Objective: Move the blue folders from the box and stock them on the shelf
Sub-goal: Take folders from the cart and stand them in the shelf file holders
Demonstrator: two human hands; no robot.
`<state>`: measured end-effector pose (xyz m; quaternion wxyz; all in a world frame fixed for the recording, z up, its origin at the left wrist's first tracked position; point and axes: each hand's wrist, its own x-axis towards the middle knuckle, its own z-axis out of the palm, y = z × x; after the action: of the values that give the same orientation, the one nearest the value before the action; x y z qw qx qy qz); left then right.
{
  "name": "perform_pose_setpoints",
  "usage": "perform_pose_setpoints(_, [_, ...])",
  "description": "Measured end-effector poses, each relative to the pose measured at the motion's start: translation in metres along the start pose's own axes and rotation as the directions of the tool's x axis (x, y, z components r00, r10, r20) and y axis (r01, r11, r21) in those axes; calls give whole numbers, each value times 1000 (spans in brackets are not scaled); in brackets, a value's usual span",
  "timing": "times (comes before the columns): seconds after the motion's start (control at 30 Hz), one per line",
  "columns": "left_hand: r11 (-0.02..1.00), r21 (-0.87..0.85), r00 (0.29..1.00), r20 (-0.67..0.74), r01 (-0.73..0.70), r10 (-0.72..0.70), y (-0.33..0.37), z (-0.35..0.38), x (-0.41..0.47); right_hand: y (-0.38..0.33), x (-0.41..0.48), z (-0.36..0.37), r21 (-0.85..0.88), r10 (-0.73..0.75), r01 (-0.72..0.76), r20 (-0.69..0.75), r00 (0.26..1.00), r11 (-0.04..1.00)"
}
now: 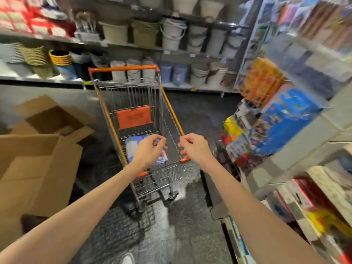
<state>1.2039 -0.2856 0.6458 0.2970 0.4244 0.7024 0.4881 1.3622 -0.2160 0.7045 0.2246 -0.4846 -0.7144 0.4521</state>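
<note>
A: Head cam, L to R pls; what's where?

B: Far L, an open cardboard box (38, 168), flaps up, w/ a 2nd box (55, 119) behind it; can't see inside either; centre is a wire cart (172, 109) w/ orange trim; the blue folders (131, 149) lie flat in the bottom of its basket, near end; looks like a wrapped pack, but blur hides detail.

A: Hands?

B: Both empty; left hand (150, 151) hangs over the folders, fingers loosely curled, gripping nothing; touching the pack or not, can't tell; right hand (194, 147) is just beside it, above the cart's R rail, also loosely curled; far R is the shelf (285, 161), crammed w/ boxed toys (285, 121).

A: Which step, IMO?

B: Prob. a two-handed reach down for the pack; nothing lifted yet.

A: Risks?

B: A few; the basket is deep & narrow, so knuckles or a pack corner could catch the wire sides on the way up; if it's shrink-wrapped it'll be slick & floppy, so a one-sided grip could let it sag or slide out; the cart's on wheels, so leaning on the rim may roll it off; the shelf looks full, so pushing folders in w/o a gap could knock boxes down; the floor (190, 235) looks shiny, poss. slippery, though can't be sure.
</note>
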Motion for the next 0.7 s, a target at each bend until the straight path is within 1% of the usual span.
perform_pose_setpoints(0.07, [997, -28, 998, 10, 66, -65, -26, -15, 23, 5, 30, 24, -33, 37, -36, 22, 999, 999])
perform_pose_setpoints(0.2, [985, 57, 986, 35, 163, -165, -74, -41, 76, 22, 96, 70, -28, 132, -130, 82, 988, 991])
perform_pose_setpoints(0.27, [972, 51, 973, 39, 227, -229, -95, -45, 99, 31, 123, 84, -31, 165, -163, 99, 981, 986])
perform_pose_setpoints(0.37, [934, -3, 933, 29, 358, -358, -126, -43, 136, 51, 165, 103, -34, 235, -232, 132, 963, 972])
perform_pose_setpoints(0.43, [889, -21, 889, 25, 458, -457, -148, -36, 162, 72, 200, 118, -64, 276, -269, 147, 950, 961])
perform_pose_setpoints(0.5, [870, 39, 868, 61, 492, -494, -167, -27, 190, 95, 237, 132, -86, 300, -289, 177, 937, 954])
perform_pose_setpoints(0.57, [868, 184, 866, 117, 462, -486, -185, -18, 219, 113, 274, 147, -94, 330, -318, 190, 925, 944])
perform_pose_setpoints(0.6, [850, 237, 850, 138, 470, -509, -193, -14, 232, 120, 288, 153, -94, 344, -331, 218, 913, 939])
perform_pose_setpoints(0.63, [830, 252, 831, 135, 498, -539, -204, -6, 251, 131, 307, 160, -94, 361, -348, 243, 900, 933])
perform_pose_setpoints(0.67, [784, 263, 792, 102, 562, -602, -230, 6, 290, 150, 353, 176, -106, 381, -366, 294, 877, 925])
perform_pose_setpoints(0.7, [765, 277, 778, 86, 582, -623, -239, 9, 297, 156, 360, 180, -124, 388, -368, 288, 875, 922])
